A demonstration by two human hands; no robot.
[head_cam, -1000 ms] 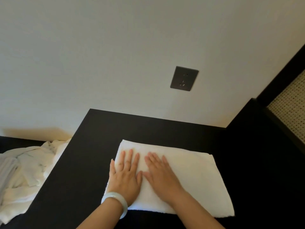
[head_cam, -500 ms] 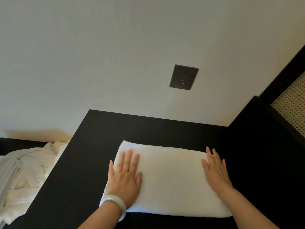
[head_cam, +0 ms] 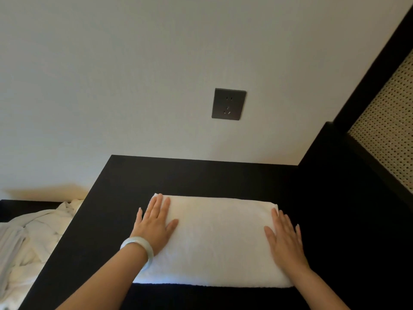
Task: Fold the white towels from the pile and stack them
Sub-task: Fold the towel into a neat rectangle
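Here, both hands lie flat, fingers straight: left hand (head_cam: 154, 222) and right hand (head_cam: 285, 239) press the ends of a folded towel (head_cam: 218, 240) on the dark table (head_cam: 201, 175), lower centre. Smoothing appears under way; next likely calls for another from the pile (head_cam: 29, 238), lower left.

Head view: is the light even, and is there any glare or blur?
Head view: soft light; the white towel nearly washes out at its near edge, the black table loses detail, a warm shadow lies on the wall above the pile; left hand and right hand look sharp.
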